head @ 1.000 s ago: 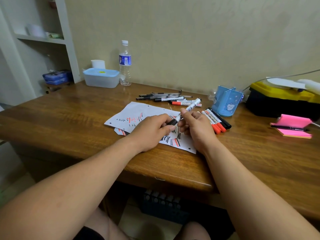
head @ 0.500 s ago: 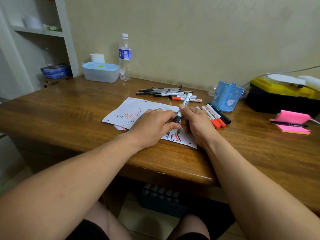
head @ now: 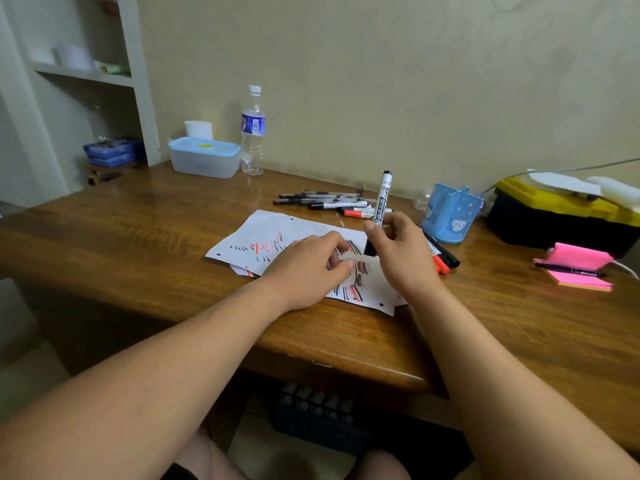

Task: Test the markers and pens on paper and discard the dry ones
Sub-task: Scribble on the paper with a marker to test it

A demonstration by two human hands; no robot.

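Marker [head: 382, 199] stands nearly upright over the paper [head: 263, 223], black end down, pinched in the right grip [head: 405, 258], likely poised for a test stroke. The left grip [head: 304, 268] rests on the sheet, probably steadying it; blur hides whether it holds anything.

paper [head: 273, 226] mid bench [head: 131, 237] | pens [head: 322, 199] behind it | cup [head: 450, 216] R of pens | box [head: 204, 159] + bottle [head: 253, 140] back L | notes [head: 578, 271] far R

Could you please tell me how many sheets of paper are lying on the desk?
2: the scribbled top sheet under the left hand, and a second sheet peeking out beneath its near left edge. More may be hidden underneath.
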